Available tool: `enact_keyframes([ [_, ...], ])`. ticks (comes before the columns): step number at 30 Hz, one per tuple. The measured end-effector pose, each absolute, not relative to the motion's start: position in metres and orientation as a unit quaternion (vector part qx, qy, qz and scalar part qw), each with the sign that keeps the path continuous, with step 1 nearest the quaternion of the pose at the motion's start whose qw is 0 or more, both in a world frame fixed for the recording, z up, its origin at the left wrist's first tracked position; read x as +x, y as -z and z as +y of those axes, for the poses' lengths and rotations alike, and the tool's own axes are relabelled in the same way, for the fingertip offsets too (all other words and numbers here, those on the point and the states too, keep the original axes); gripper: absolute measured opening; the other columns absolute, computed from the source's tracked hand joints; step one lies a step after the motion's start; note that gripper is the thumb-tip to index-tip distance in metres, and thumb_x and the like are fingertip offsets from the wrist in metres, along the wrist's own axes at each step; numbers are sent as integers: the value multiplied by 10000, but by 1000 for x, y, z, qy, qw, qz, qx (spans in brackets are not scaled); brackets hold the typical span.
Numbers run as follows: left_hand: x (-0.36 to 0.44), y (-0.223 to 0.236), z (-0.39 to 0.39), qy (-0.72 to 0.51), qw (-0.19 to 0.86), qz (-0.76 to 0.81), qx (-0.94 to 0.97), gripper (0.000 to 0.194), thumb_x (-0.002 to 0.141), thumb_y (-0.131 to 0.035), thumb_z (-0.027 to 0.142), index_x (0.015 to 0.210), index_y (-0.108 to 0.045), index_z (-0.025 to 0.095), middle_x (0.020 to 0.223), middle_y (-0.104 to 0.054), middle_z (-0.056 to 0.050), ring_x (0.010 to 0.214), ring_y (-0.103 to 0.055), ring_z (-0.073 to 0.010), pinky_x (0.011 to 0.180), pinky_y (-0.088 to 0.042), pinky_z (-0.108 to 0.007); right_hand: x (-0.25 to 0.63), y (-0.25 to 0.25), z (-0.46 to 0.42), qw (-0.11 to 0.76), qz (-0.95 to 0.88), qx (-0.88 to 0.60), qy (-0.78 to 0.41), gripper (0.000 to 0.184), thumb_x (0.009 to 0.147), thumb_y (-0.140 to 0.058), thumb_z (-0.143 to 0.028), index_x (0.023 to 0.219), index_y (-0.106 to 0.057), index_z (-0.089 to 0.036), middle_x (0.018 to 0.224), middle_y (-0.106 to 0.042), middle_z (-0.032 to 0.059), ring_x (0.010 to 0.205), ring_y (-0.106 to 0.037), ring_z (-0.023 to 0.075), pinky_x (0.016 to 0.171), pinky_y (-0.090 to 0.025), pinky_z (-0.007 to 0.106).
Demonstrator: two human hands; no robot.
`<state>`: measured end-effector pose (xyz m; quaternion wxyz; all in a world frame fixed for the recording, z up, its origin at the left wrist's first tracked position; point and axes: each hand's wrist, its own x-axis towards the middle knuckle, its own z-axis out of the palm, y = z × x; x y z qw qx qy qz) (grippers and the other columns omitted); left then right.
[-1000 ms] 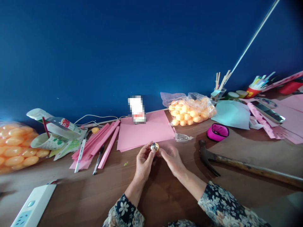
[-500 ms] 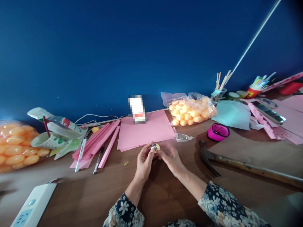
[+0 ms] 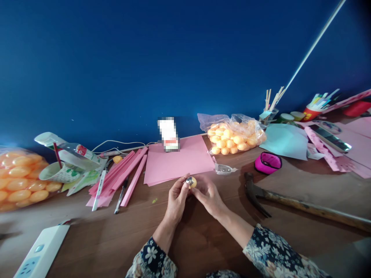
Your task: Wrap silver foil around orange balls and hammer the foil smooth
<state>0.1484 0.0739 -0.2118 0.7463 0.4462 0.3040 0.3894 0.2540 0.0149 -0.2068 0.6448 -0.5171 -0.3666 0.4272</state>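
Observation:
Between my two hands, over the near side of the pink paper sheets (image 3: 176,166), is an orange ping-pong ball (image 3: 194,183) with a shiny silver piece (image 3: 189,180) against its left side. My left hand (image 3: 176,196) is closed on the ball and the silver piece, its thumb pressing from the front. From the right, my right hand (image 3: 211,199) pinches the ball with the thumb; its other fingers are blurred and partly hidden. What the silver piece is, I cannot make out. A small clear wrapper (image 3: 224,169) lies just beyond my right hand.
A claw hammer (image 3: 290,197) and a magenta band (image 3: 268,163) lie on the right. Bags of orange balls (image 3: 228,139) stand at the back and far left. Pink strips (image 3: 118,170), pens (image 3: 121,195), a tilted paper cup (image 3: 59,172) and a power strip (image 3: 43,247) are leftward.
Both hands stay in nearly the same place. The ball has turned slightly between the fingers, and a little more of its orange side shows.

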Motion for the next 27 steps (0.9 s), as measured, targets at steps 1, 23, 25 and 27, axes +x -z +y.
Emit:
enact_keyframes([
  [1, 148, 211, 74, -388, 754, 301, 437, 359, 817, -534, 340, 1136, -575, 180, 1094, -640, -100, 969, -607, -217, 809, -493, -320, 254, 207, 15, 644, -365, -517, -430, 264, 778, -608, -288, 1011, -515, -205, 850, -631, 23, 722, -608, 147, 654, -490, 276],
  [23, 149, 209, 73, -402, 733, 332, 437, 254, 805, -547, 354, 896, -613, 127, 664, -656, -30, 571, -613, -124, 538, -493, -224, 256, 203, 15, 641, -358, -536, -416, 252, 830, -514, -398, 870, -598, -165, 642, -561, -10, 535, -482, 92, 488, -415, 212],
  [25, 149, 209, 73, -398, 729, 335, 445, 252, 796, -560, 350, 899, -611, 126, 652, -651, -29, 573, -613, -126, 539, -492, -222, 257, 204, 15, 642, -359, -539, -410, 249, 829, -514, -404, 844, -598, -170, 614, -546, -18, 520, -471, 91, 481, -410, 214],
  [27, 149, 209, 73, -396, 727, 338, 449, 263, 791, -567, 352, 921, -612, 127, 657, -654, -30, 574, -615, -127, 540, -492, -222, 257, 204, 15, 643, -360, -541, -406, 249, 826, -517, -409, 835, -600, -175, 612, -546, -18, 518, -473, 95, 480, -411, 218],
])
